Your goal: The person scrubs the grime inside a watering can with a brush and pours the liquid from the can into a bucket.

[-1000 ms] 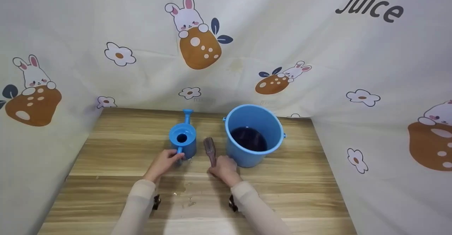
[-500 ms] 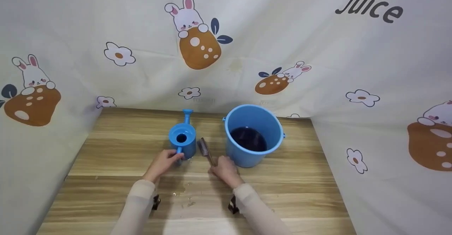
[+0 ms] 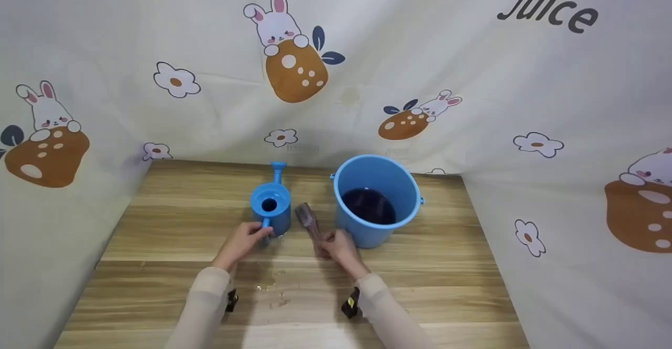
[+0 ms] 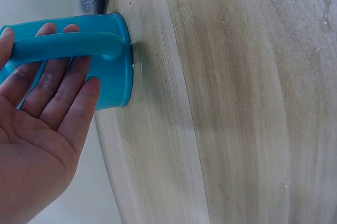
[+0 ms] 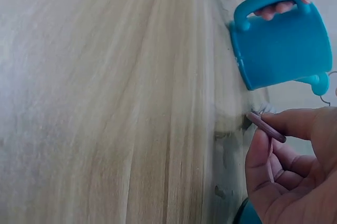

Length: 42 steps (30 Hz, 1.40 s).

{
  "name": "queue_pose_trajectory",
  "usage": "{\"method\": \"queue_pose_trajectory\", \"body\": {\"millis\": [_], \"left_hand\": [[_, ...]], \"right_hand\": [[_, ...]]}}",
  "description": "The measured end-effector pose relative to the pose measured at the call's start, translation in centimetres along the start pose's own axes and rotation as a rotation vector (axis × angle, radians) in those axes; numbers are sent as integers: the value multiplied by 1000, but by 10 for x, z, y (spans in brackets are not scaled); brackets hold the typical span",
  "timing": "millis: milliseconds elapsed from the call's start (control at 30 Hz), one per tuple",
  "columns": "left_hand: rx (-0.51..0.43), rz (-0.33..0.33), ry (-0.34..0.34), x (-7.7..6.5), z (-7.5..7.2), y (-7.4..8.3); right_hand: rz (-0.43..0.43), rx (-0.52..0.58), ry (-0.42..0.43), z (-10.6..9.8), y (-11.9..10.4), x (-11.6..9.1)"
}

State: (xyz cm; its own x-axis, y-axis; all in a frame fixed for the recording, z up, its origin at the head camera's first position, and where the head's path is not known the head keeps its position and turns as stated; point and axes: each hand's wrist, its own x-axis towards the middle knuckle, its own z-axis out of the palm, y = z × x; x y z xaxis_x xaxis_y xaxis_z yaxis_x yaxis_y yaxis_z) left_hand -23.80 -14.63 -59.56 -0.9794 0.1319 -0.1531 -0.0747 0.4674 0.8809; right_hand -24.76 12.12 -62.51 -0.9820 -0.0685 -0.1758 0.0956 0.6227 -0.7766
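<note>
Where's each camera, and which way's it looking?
Head: on the head, facing forward and down at the watering can, brush and bucket; shows left grip, right grip and sleeves.
Left wrist: on that wrist, facing the watering can's handle; shows left grip.
Right wrist: on that wrist, facing the brush; shows right grip and part of left grip.
Both wrist views share the watering can.

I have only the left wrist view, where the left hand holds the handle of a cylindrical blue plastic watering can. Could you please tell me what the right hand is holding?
Observer: The right hand pinches the slim handle of a brown, bristled brush.

Operator: Thank you. Is there, please, any liquid in a container to the right of this brush?

Observer: Yes. In the head view, the round, light-blue plastic bucket there has what looks like dark liquid at its bottom.
</note>
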Motion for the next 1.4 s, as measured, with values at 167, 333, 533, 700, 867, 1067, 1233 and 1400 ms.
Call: {"method": "queue_pose_trajectory", "body": {"millis": [167,333,533,700,867,1067,1233,1400], "left_hand": [[-6,1,2,0,1,1],[-58,5,-18,0,2,0],[-116,59,-78,-2,3,-3],[-159,105,-116,-1,4,-5],[-194,127,-127,3,6,-8],[-266,247,-126,5,6,-15],[-238,190,-128,6,6,-14],[-210,138,-128,6,8,-12]], "right_hand": [[39,144,6,-2,0,-2],[26,309,2,-3,-4,-8],[-36,505,17,-13,-25,-23],[-84,579,28,-15,-34,-26],[-110,659,-3,-13,-37,-24],[-131,720,-58,-19,-53,-32],[-161,673,-70,-23,-65,-33],[-174,634,-77,-25,-73,-32]]}}
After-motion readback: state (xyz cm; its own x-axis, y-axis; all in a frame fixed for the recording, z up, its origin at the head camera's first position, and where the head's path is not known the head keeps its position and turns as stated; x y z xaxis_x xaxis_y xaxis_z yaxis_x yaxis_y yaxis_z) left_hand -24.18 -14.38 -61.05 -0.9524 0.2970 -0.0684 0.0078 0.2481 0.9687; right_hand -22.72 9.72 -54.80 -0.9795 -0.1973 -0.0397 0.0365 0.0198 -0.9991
